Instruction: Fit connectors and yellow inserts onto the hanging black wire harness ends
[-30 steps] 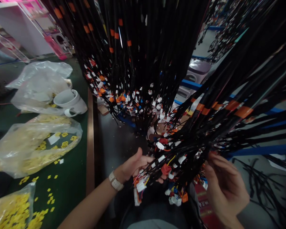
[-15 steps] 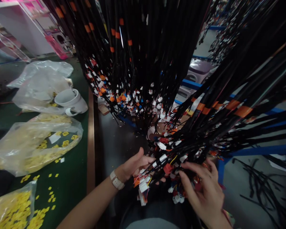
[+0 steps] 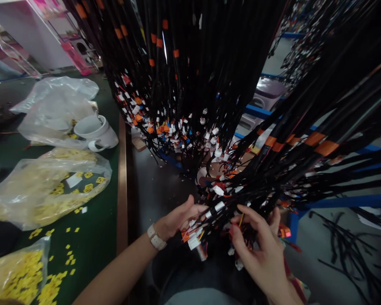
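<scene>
A black cable bundle [image 3: 266, 171] slants in from the right, its ends low at centre. The left hand [image 3: 178, 218] supports them, thumb raised, its hidden fingers' grip unclear. The right hand [image 3: 262, 250] has moved inward, now pinching 1 yellow wire [image 3: 241, 219] among those same ends.

Black cables [image 3: 257, 182] look rubbery, dull with a faint sheen; their connectors [image 3: 194, 242] seem hard plastic. The bags [image 3: 19, 180] are clear plastic — crinkled, glossy — the mug [image 3: 105, 136] smooth, ceramic-looking, the green surface [image 3: 98, 237] matt.
</scene>
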`<state>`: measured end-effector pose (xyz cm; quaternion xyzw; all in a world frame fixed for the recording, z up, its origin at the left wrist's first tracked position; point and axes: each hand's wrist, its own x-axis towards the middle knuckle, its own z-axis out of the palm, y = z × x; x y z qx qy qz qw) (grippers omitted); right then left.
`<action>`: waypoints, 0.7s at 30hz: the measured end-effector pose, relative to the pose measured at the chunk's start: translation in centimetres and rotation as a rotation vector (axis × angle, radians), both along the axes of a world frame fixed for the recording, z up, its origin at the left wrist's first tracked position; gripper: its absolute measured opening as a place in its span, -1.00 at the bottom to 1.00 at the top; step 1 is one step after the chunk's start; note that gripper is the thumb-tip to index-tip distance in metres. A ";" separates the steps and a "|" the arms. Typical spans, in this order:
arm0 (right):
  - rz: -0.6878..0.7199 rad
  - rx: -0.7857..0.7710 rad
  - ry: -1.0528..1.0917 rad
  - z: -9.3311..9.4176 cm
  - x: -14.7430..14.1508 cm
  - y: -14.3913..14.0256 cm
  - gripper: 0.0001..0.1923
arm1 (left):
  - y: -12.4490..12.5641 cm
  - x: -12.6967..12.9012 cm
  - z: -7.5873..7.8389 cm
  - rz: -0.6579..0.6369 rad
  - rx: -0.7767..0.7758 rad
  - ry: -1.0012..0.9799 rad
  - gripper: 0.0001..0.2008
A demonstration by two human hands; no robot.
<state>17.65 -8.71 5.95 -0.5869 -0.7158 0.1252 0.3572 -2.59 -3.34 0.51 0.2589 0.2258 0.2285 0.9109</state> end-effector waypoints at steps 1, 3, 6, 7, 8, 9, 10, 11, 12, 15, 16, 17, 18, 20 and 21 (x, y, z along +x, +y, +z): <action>0.007 -0.008 0.036 0.1 0.3 -0.1 -0.60 | 0.1 0.0 0.0 -0.002 -0.006 -0.004 -0.15; 0.015 -0.007 0.082 0.2 0.7 -0.3 -0.61 | 0.1 -0.1 0.0 -0.007 -0.026 -0.025 -0.13; 0.011 0.005 0.086 0.4 1.2 -0.5 -0.63 | 0.3 -0.1 0.2 -0.019 -0.063 -0.095 -0.08; 0.007 0.012 0.079 0.4 1.4 -0.5 -0.64 | 0.3 -0.1 0.3 -0.024 -0.076 -0.128 -0.06; 0.006 0.017 0.069 0.3 1.5 -0.4 -0.66 | 0.4 -0.1 0.5 -0.027 -0.091 -0.161 -0.04; 0.006 0.024 0.056 0.2 1.7 -0.4 -0.67 | 0.4 -0.1 0.6 -0.027 -0.107 -0.195 -0.03; 0.008 0.031 0.041 0.2 1.8 -0.3 -0.69 | 0.5 -0.1 0.7 -0.027 -0.123 -0.227 -0.02; 0.012 0.041 0.026 0.1 2.0 -0.3 -0.70 | 0.5 -0.1 0.8 -0.027 -0.139 -0.255 -0.02; 0.015 0.050 0.012 0.0 2.1 -0.2 -0.72 | 0.6 -0.2 0.8 -0.030 -0.153 -0.280 -0.03; 0.012 0.068 -0.010 -0.1 2.3 -0.1 -0.80 | 0.7 -0.3 0.9 -0.044 -0.188 -0.333 -0.05; 0.014 0.068 -0.014 -0.1 2.3 -0.1 -0.82 | 0.7 -0.4 0.9 -0.045 -0.199 -0.345 -0.04; 0.014 0.068 -0.020 -0.1 2.3 -0.1 -0.83 | 0.7 -0.4 0.9 -0.039 -0.210 -0.353 -0.04; 0.012 0.073 -0.030 -0.1 2.3 -0.1 -0.84 | 0.7 -0.4 0.9 -0.028 -0.221 -0.360 -0.04; -0.001 0.103 -0.056 -0.1 2.2 -0.2 -0.83 | 0.7 -0.5 1.0 -0.002 -0.244 -0.362 -0.05; -0.002 0.124 -0.068 -0.1 2.2 -0.3 -0.82 | 0.7 -0.5 1.1 0.012 -0.255 -0.359 -0.06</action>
